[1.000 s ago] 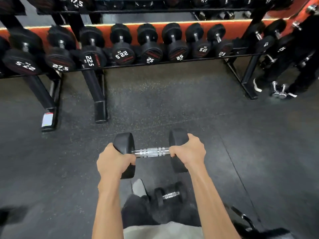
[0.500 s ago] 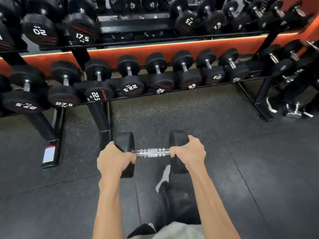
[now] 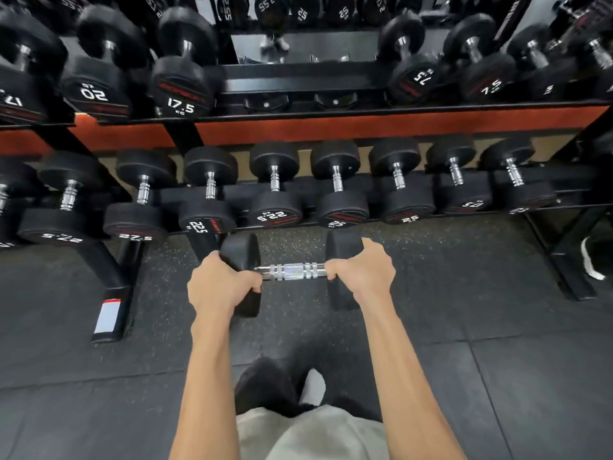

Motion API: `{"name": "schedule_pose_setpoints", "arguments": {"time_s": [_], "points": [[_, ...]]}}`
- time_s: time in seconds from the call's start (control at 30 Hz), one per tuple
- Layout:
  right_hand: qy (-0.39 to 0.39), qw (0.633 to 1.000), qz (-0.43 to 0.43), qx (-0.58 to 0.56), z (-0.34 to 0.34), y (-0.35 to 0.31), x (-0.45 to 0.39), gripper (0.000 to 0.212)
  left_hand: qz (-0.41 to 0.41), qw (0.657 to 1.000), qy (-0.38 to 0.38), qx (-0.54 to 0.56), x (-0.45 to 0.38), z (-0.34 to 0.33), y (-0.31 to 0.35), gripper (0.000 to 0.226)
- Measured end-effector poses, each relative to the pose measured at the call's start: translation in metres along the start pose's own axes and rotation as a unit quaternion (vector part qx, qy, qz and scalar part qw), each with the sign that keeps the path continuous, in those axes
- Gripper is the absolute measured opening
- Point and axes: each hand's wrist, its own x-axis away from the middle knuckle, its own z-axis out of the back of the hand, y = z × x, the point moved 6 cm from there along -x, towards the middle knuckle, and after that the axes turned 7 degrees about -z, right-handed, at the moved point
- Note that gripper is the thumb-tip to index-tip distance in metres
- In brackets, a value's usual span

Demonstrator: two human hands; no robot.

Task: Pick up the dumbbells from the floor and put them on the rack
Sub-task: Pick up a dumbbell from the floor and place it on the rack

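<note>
A black dumbbell (image 3: 293,272) with a knurled chrome handle hangs level in front of me, above the floor. My left hand (image 3: 219,285) grips its left end, fingers curled round the handle beside the left head. My right hand (image 3: 363,272) grips the right end, thumb up along the right head. The two-tier black rack (image 3: 331,119) stands just beyond. Its lower tier holds a row of dumbbells marked 27.5, 22.5 and 25. On the upper tier an open stretch (image 3: 305,81) lies between the 17.5 dumbbell (image 3: 182,78) and the 7.5 dumbbell (image 3: 409,71).
Rack legs (image 3: 114,293) come down to the dark rubber floor at the left and at the right (image 3: 564,257). Someone's white-soled shoe (image 3: 592,260) shows at the right edge. My own legs and shoe (image 3: 311,388) are below the dumbbell.
I have stepped closer to the rack with the dumbbell held in both hands, so the upper tier has come into view. The second dumbbell on the floor has dropped out of sight.
</note>
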Motion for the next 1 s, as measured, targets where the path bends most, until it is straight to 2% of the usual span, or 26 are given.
{"name": "schedule_pose_setpoints", "arguments": {"time_s": [0.17,0.23,0.37,0.4,0.47,0.5,0.6,0.63,0.7,0.73,0.87,0.93,1.0], "points": [[-0.001,1.000,-0.005,0.005,-0.001,-0.054,-0.069,0.085,0.004,1.000,-0.024,-0.003,-0.080,-0.009,0.046,0.049],[-0.005,1.000,-0.017,-0.013,-0.002,-0.074,-0.097,0.092,-0.010,0.999,-0.033,-0.011,-0.116,-0.012,0.067,0.048],[0.014,0.999,-0.037,-0.012,0.005,-0.129,-0.149,0.058,-0.042,0.997,-0.048,-0.035,-0.192,-0.016,0.123,0.057],[0.021,0.999,-0.043,-0.021,0.010,-0.143,-0.158,0.063,-0.050,0.996,-0.052,-0.043,-0.208,-0.017,0.137,0.060],[0.026,0.997,-0.054,-0.053,0.016,-0.169,-0.178,0.088,-0.073,0.995,-0.055,-0.040,-0.244,-0.020,0.168,0.056],[0.033,0.996,-0.054,-0.064,0.019,-0.182,-0.192,0.090,-0.078,0.995,-0.059,-0.035,-0.261,-0.022,0.181,0.053],[0.070,0.995,-0.043,-0.056,0.030,-0.216,-0.230,0.055,-0.093,0.992,-0.071,-0.035,-0.304,-0.025,0.224,0.051],[0.076,0.994,-0.044,-0.060,0.033,-0.227,-0.242,0.059,-0.098,0.992,-0.076,-0.034,-0.319,-0.027,0.239,0.051],[0.093,0.992,-0.054,-0.061,0.043,-0.249,-0.268,0.081,-0.106,0.990,-0.079,-0.043,-0.349,-0.031,0.270,0.054],[0.100,0.991,-0.056,-0.063,0.047,-0.258,-0.282,0.082,-0.113,0.989,-0.081,-0.049,-0.364,-0.034,0.284,0.056],[0.104,0.991,-0.052,-0.072,0.061,-0.292,-0.339,0.071,-0.131,0.987,-0.070,-0.068,-0.417,-0.051,0.330,0.060],[0.115,0.990,-0.055,-0.066,0.069,-0.309,-0.370,0.053,-0.140,0.986,-0.071,-0.063,-0.443,-0.059,0.356,0.055],[0.118,0.990,-0.054,-0.059,0.074,-0.325,-0.390,0.045,-0.137,0.985,-0.074,-0.069,-0.462,-0.063,0.375,0.052]]}}
